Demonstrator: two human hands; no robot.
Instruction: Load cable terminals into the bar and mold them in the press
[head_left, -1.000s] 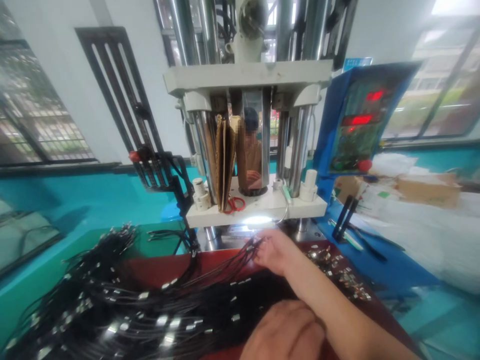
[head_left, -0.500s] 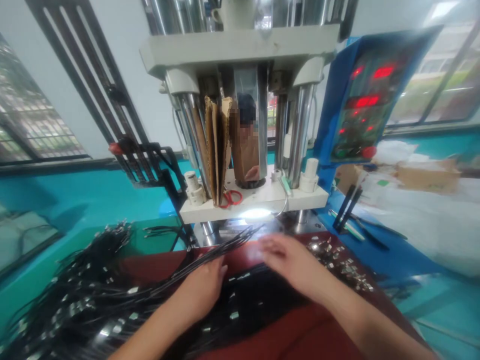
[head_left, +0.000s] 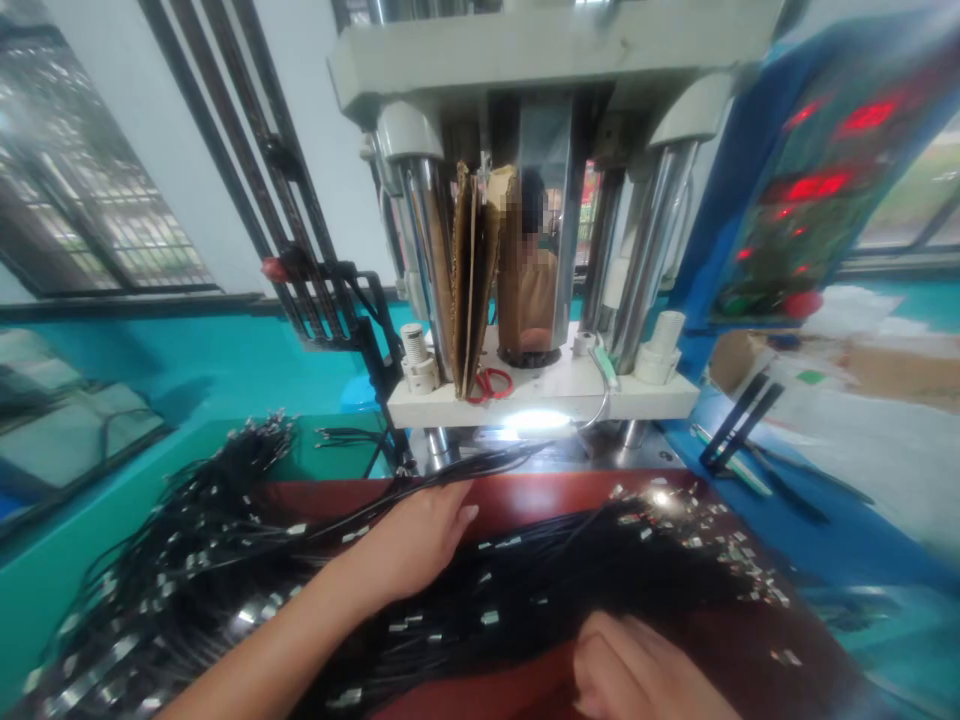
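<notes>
Grasping slim bundle of thin black cables (head_left: pixel 499 462) in left hand (head_left: pixel 416 538), frame centre, pointing right, long axis rising from left, half-curled right hand (head_left: pixel 634 668) now bottom right, lower than before, any hold unclear.

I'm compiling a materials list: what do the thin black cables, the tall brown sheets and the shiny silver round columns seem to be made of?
Thin black cables: probably plastic-sheathed, judging by their smooth, flexible look; their silvery rectangular ends glint like metal.
Tall brown sheets: matte corrugated cardboard, apparently, given their rough edges.
Shiny silver round columns: likely polished or chromed steel, from their mirror streaks.
</notes>
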